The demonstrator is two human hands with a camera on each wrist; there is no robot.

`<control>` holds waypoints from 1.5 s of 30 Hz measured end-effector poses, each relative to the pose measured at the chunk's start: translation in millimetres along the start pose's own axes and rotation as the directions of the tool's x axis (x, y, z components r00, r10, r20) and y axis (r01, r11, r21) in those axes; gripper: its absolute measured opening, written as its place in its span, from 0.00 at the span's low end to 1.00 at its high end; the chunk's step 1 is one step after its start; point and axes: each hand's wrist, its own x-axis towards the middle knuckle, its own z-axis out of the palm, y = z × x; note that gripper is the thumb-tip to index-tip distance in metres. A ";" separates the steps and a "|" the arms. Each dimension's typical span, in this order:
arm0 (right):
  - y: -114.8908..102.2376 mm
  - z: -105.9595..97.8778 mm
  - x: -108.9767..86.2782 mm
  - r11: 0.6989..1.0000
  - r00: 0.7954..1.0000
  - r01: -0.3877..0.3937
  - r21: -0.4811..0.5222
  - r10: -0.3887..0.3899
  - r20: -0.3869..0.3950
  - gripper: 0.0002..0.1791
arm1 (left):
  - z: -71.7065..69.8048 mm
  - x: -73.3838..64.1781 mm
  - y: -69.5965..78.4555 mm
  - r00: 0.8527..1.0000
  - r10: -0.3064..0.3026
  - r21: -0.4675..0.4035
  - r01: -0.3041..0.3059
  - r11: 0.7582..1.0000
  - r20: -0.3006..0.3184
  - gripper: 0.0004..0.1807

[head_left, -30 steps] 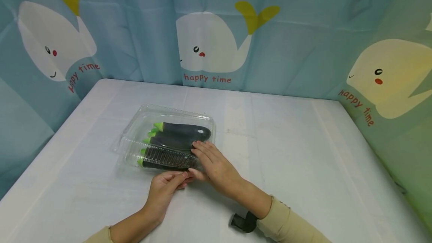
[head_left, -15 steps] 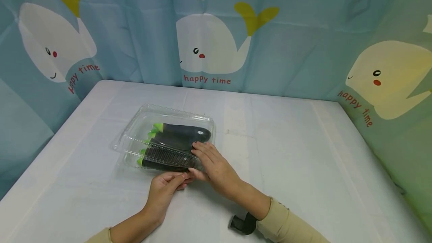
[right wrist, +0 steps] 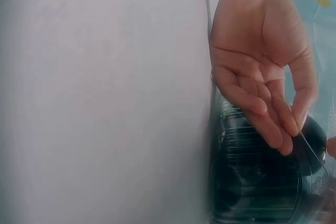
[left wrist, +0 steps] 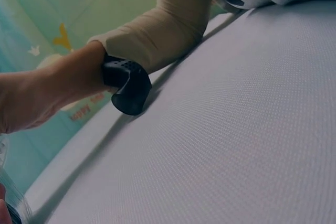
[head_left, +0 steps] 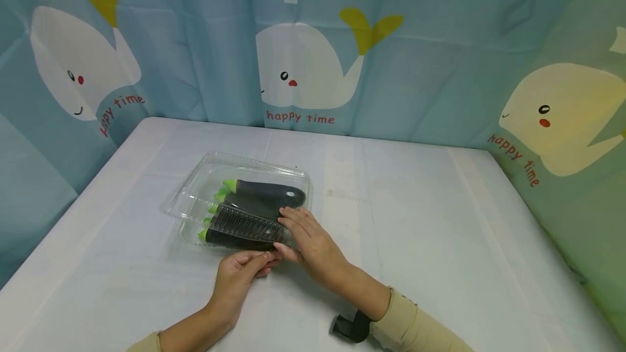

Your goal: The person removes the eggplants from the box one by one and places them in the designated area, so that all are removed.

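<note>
A clear plastic clamshell container lies on the table, its ridged lid sitting askew toward the left. Inside are several dark eggplants with green stems. My left hand pinches the front rim between thumb and forefinger; the right wrist view shows that hand palm up with the thin edge at its fingertips. Over the front right corner lies my right hand, fairly straight fingers resting on the lid, thumb at the front edge beside the left fingertips. That thumb's contact is partly hidden.
The white cloth-covered table extends to the right of the container. A blue curtain with whale prints hangs behind it. A black wrist-worn device sits at the right sleeve, also seen in the left wrist view.
The lid's front edge has shifted slightly over the eggplants. Both hands keep their hold and place at the front right corner; the head view has tilted a little.
</note>
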 end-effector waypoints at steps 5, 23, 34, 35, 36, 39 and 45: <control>-0.6 1.9 -1.3 1.000 1.000 -0.023 0.001 0.023 -0.006 0.22 | -1.0 0.1 -1.1 1.000 0.008 -0.003 -0.008 1.000 0.001 0.09; -14.3 -7.3 10.6 0.923 0.973 0.158 -0.351 -0.086 0.214 0.31 | -3.7 2.2 -2.8 0.999 -0.022 -0.002 0.022 1.000 -0.034 0.06; -24.5 -22.6 39.8 0.850 0.873 0.301 -0.433 -0.063 0.483 0.17 | 0.5 2.6 -1.3 0.999 -0.023 0.021 0.024 0.999 -0.042 0.07; -23.2 -22.7 40.7 0.857 0.880 0.293 -0.424 -0.069 0.469 0.16 | 1.0 2.6 -1.0 0.999 -0.032 0.023 0.033 0.999 -0.043 0.08; -21.9 -22.9 41.4 0.867 0.887 0.279 -0.413 -0.068 0.457 0.16 | 1.5 2.8 -0.8 0.998 -0.039 0.022 0.040 0.999 -0.044 0.08; -17.7 -24.4 42.4 0.916 0.906 0.196 -0.350 -0.032 0.423 0.17 | 2.4 2.9 -0.4 0.998 -0.050 0.008 0.051 0.999 -0.049 0.08; -5.6 -43.6 57.2 0.987 0.967 0.021 -0.161 0.021 0.255 0.22 | -1.0 1.0 0.4 0.998 -0.047 0.003 0.048 0.999 -0.033 0.09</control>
